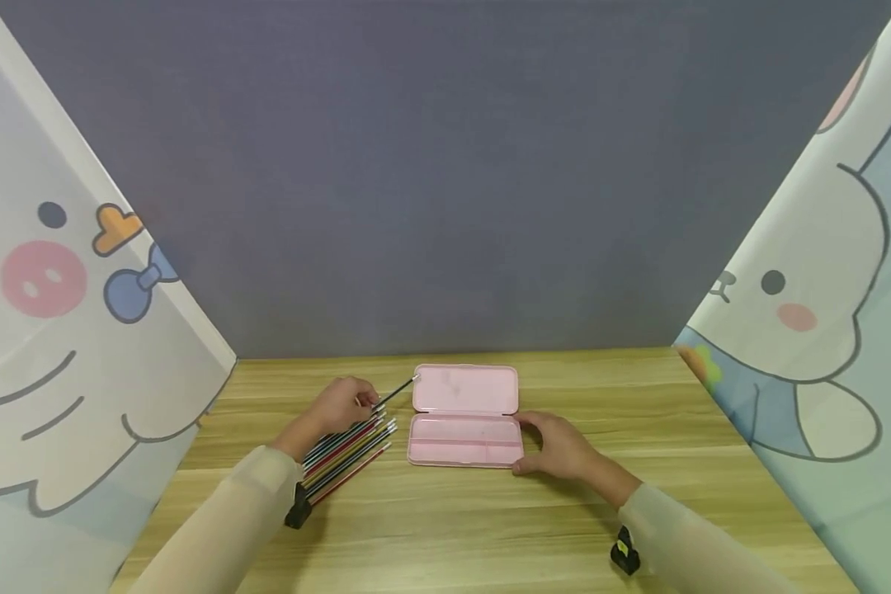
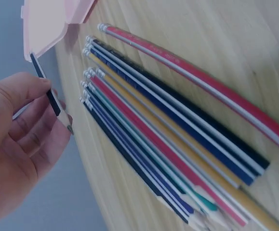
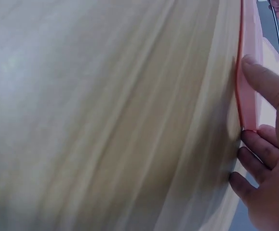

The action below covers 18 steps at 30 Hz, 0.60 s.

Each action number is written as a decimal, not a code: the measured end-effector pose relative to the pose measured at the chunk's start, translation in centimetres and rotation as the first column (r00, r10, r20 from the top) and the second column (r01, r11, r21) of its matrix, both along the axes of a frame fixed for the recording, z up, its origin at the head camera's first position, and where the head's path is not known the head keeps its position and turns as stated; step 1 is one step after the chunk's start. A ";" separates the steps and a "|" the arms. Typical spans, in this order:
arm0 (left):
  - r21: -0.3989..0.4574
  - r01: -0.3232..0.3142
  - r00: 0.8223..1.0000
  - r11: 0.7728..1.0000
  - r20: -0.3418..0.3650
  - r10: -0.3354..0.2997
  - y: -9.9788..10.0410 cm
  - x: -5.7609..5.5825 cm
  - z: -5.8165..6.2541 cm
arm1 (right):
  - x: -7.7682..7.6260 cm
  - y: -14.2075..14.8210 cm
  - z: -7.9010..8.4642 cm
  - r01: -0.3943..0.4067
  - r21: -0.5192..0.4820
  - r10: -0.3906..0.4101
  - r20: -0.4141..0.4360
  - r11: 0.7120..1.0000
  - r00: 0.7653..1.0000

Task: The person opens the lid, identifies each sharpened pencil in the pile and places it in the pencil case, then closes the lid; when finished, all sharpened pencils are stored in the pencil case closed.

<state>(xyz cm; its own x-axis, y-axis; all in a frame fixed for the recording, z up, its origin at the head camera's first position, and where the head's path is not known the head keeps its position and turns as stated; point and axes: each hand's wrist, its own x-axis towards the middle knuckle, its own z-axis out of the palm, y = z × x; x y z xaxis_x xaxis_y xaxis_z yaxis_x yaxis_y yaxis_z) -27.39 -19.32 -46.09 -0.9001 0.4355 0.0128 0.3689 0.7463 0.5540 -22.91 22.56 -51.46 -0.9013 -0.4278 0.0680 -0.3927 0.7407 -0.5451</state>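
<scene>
My left hand (image 1: 339,406) pinches a dark pencil (image 2: 56,105) between thumb and fingers. In the left wrist view its sharpened tip points down past the fingers, and the other end reaches the open lid (image 1: 464,388) of a pink pencil case. The case's compartment half (image 1: 445,429), with a divider, lies flat nearer me. My right hand (image 1: 560,447) holds the case's right end, thumb on the near side and fingers at the far corner. Beneath and beside my left hand lie several striped pencils (image 2: 166,127), in black, blue, yellow, red and green, eraser ends toward the case.
One red pencil (image 2: 197,79) lies a little apart from the row, on the side nearer me. The wooden table (image 1: 453,528) meets a grey panel (image 1: 453,181) at the back. Cartoon-printed panels (image 1: 67,355) stand at the left and right.
</scene>
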 end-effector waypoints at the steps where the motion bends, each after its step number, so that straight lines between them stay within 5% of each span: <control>1: 0.005 -0.003 1.000 1.000 0.012 0.003 -0.1 0.1 0.1 | 0.0 0.0 0.1 -0.001 0.004 0.001 0.005 1.000 1.000; 9: 0.043 0.124 0.992 0.991 0.032 -0.125 1.2 0.3 0.5 | -0.3 0.8 0.7 -0.043 0.052 0.042 0.016 0.998 0.999; 18: 0.069 0.246 0.964 0.967 0.084 -0.251 6.5 -0.3 0.5 | -0.4 0.6 0.8 -0.063 0.054 0.063 0.001 0.997 0.998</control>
<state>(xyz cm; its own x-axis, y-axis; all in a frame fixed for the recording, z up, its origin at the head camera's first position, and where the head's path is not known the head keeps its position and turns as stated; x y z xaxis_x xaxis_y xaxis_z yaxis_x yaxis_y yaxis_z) -27.70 -12.82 -45.63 -0.7621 0.6467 -0.0326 0.4848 0.6032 0.6333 -23.28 23.17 -50.71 -0.8726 -0.4865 0.0435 -0.4394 0.7430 -0.5048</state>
